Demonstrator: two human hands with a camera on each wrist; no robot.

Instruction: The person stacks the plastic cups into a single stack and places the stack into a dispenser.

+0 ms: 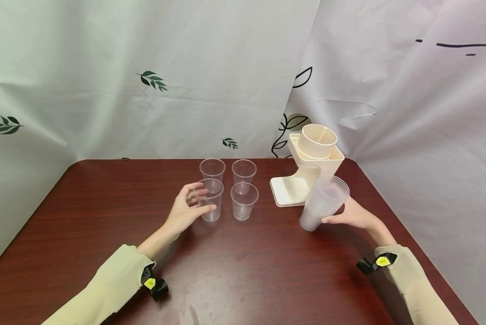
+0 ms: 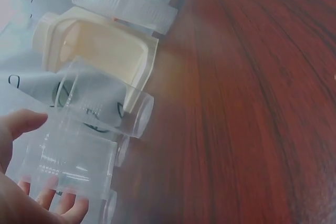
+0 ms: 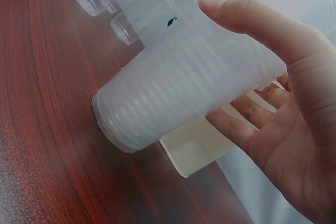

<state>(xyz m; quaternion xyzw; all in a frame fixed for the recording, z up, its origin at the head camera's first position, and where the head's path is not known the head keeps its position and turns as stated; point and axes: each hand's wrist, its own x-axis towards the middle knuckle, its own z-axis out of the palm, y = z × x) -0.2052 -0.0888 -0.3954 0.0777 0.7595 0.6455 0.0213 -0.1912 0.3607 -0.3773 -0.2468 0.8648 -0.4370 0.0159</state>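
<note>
My left hand point(image 1: 182, 211) is curved round the near left cup point(image 1: 215, 197), my thumb on its near side and my fingers on the far side; how firmly I press I cannot tell. That cup stands upright on the table point(image 1: 247, 266), with the near right cup point(image 1: 244, 202) just beside it and the far left cup point(image 1: 212, 168) and far right cup point(image 1: 244, 169) behind. All four are clear, and I can read no brand on them; the left wrist view shows small pale flecks on the one by my fingers, too blurred to call lettering.

My right hand point(image 1: 353, 214) holds a stack point(image 1: 325, 203) of the same sort of cups, tilted with its rims to the far right. I cannot tell whether its base touches the wood. Just beyond it stands a cream stand point(image 1: 323, 165), with no writing that I can make out.

On each wrist I wear a black band with a yellow tag point(image 1: 383, 261), its dark mark too small to read. The sheet point(image 1: 210, 81) behind has printed leaves.
</note>
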